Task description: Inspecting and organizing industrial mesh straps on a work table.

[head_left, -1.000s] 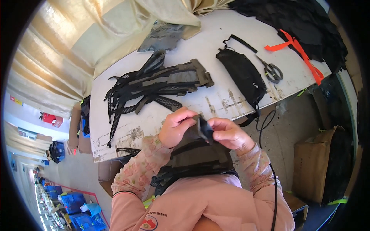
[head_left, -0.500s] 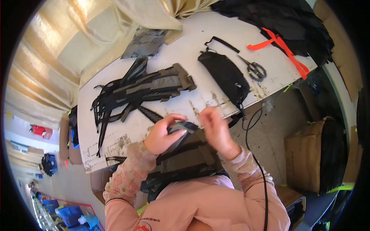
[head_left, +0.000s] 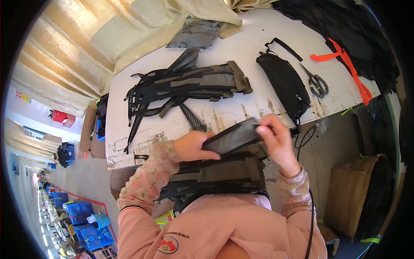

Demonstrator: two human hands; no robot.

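Between my two hands stretches a flat dark-grey fabric strap piece with black edging (head_left: 233,137). My left hand (head_left: 192,146) grips its left end, thumb laid along the near edge. The right end is pinched by the fingertips of my right hand (head_left: 278,140). Beneath, on my lap, lie more dark strap pieces (head_left: 230,172), partly hidden by my hands. Beyond my hands, a stack of similar grey and black strap pieces with mesh ends (head_left: 185,86) rests on the white table (head_left: 241,52).
Farther right on the table are a black zipped pouch (head_left: 284,82), scissors (head_left: 318,85) and an orange strap (head_left: 349,67) beside black fabric (head_left: 345,30). A grey plastic bag (head_left: 196,34) lies at the back. A cardboard box (head_left: 349,194) stands right; a black cable (head_left: 311,216) hangs by my right arm.
My right hand has moved from a blur beside the strap piece to pinching its right end. The piece, folded before, is now drawn out flat. The view has shifted left.
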